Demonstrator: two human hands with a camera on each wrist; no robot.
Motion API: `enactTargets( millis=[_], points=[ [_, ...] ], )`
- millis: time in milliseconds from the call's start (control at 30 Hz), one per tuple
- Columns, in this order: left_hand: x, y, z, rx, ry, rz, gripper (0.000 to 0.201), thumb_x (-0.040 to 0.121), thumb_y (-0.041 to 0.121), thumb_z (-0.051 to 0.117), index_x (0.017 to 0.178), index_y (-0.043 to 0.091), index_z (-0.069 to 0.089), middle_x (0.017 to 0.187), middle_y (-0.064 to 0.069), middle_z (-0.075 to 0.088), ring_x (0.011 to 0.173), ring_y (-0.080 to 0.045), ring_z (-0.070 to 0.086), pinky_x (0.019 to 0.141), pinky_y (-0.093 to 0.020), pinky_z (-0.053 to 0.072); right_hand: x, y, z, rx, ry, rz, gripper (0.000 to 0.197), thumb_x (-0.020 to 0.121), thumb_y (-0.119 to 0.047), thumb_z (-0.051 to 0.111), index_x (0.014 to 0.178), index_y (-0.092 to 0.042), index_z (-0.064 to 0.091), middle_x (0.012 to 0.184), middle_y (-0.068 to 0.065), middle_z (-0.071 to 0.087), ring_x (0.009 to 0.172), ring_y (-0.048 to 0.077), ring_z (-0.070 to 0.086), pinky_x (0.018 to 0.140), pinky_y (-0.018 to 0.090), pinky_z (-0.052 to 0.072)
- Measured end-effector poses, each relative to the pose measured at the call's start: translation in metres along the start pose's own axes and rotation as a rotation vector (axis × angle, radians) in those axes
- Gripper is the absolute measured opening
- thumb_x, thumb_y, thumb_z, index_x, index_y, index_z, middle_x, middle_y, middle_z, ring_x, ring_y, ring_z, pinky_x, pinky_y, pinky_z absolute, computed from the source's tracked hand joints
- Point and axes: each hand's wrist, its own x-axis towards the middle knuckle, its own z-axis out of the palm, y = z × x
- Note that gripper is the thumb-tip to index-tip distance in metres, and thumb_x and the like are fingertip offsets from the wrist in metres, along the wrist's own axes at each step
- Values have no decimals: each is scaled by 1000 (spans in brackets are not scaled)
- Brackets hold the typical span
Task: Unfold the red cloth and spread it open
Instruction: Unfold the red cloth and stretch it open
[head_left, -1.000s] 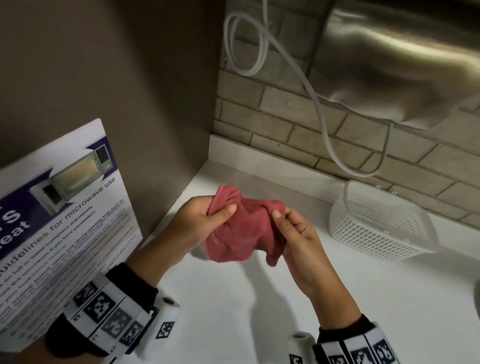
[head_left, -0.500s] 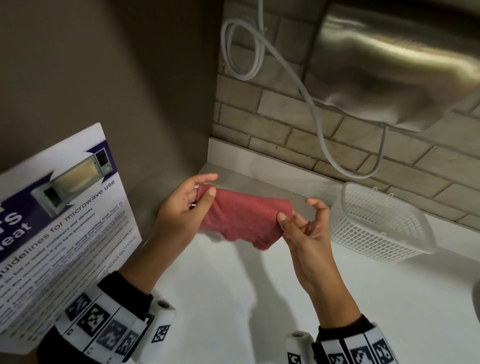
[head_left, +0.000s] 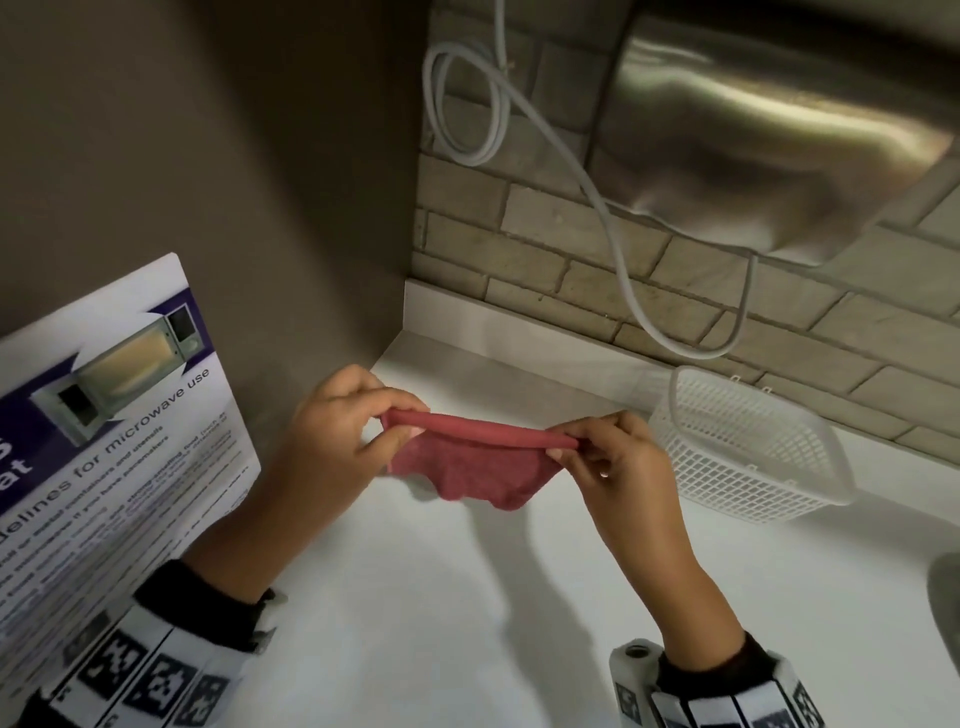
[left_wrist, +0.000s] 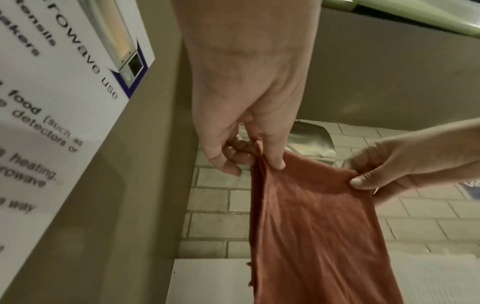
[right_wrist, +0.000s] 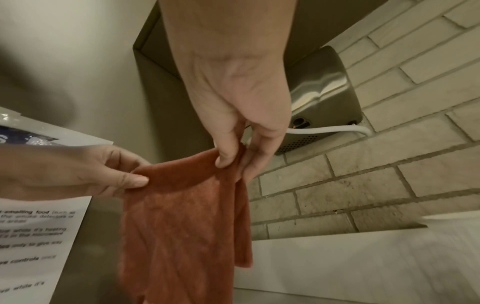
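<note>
The red cloth (head_left: 470, 470) hangs in the air above the white counter (head_left: 415, 597), its top edge pulled taut between both hands. My left hand (head_left: 353, 431) pinches the left top corner between thumb and fingers. My right hand (head_left: 613, 457) pinches the right top corner. In the left wrist view the cloth (left_wrist: 319, 232) drops down in a long sheet from my left hand (left_wrist: 249, 152), and the right hand (left_wrist: 384, 174) holds its other corner. In the right wrist view the cloth (right_wrist: 182, 226) hangs from my right hand (right_wrist: 233, 156), with the left hand (right_wrist: 111, 174) on its far corner.
A white mesh basket (head_left: 748, 452) stands on the counter at the right, close to my right hand. A microwave-use poster (head_left: 104, 426) leans on the grey wall at the left. A steel hand dryer (head_left: 769, 140) and its looped white cable (head_left: 613, 228) hang on the brick wall behind.
The hands have moved apart and shifted to the cloth's top corners. The bunched cloth has opened into a hanging sheet with a taut top edge.
</note>
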Motion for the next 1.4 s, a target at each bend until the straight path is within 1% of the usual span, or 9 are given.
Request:
enactTargets(
  millis=[133, 267, 400, 567, 767, 967, 1100, 1267, 1400],
  points=[
    [1, 3, -5, -196, -54, -190, 26, 73, 55, 57, 96, 43, 64, 105, 22, 57, 97, 11, 55, 84, -11, 41, 3, -3, -6, 159, -96, 31, 14, 95, -24, 61, 89, -36, 58, 94, -16, 60, 97, 3, 54, 82, 11, 42],
    [2, 12, 0, -213, -183, -238, 6, 96, 42, 54, 99, 38, 51, 60, 16, 53, 57, -4, 53, 56, -16, 38, 1, -11, 2, 249, -203, 92, 6, 103, -31, 41, 97, -30, 40, 71, -9, 51, 59, 0, 48, 58, 18, 39],
    [2, 3, 9, -221, -154, -367, 18, 92, 49, 54, 105, 39, 46, 47, 7, 39, 46, -9, 44, 55, -28, 38, 3, -8, 10, 392, -142, 239, 18, 103, -29, 45, 100, -43, 35, 65, 6, 64, 55, 17, 59, 55, 38, 49],
    [3, 2, 10, -706, -62, -651, 24, 93, 35, 64, 113, 37, 51, 70, -8, 54, 66, -13, 56, 71, -28, 48, 2, -8, 2, 715, -227, 417, 18, 96, -41, 52, 113, -40, 45, 71, 5, 60, 70, 21, 59, 77, 42, 55],
    [-6, -7, 10, -560, -256, -393, 58, 61, 34, 87, 114, 42, 66, 121, 8, 62, 112, -10, 64, 95, -33, 53, 2, -3, -1, 511, -386, 242, 61, 78, -3, 81, 129, -32, 62, 123, 6, 63, 110, 21, 65, 94, 29, 53],
    [-3, -3, 11, -279, -113, -234, 35, 69, 40, 67, 98, 60, 65, 98, 19, 60, 93, -4, 62, 85, -15, 47, 6, -5, 1, 14, -260, 115, 51, 83, -8, 77, 124, -36, 63, 104, -4, 50, 91, 4, 56, 91, 13, 47],
    [-5, -11, 10, -251, -71, -313, 31, 66, 58, 59, 96, 52, 65, 105, 22, 54, 100, -5, 60, 93, -29, 49, 7, -4, -7, 166, -212, 223, 13, 79, -22, 81, 84, -31, 74, 105, -3, 56, 100, 14, 59, 87, 22, 50],
    [-4, -12, 12, -544, -204, -499, 40, 68, 64, 60, 92, 33, 66, 89, 2, 75, 88, -19, 71, 91, -50, 53, 7, -5, -9, 767, -285, 479, 35, 86, -24, 73, 108, 3, 66, 115, 13, 71, 106, 24, 68, 100, 39, 52],
    [-6, -7, 20, -557, -212, -534, 28, 84, 52, 65, 93, 26, 65, 84, -6, 75, 84, -25, 72, 82, -46, 56, 6, -18, -3, 1051, -251, 639, 23, 99, -16, 53, 115, -4, 63, 99, 12, 75, 92, 23, 71, 83, 41, 61]
  ],
)
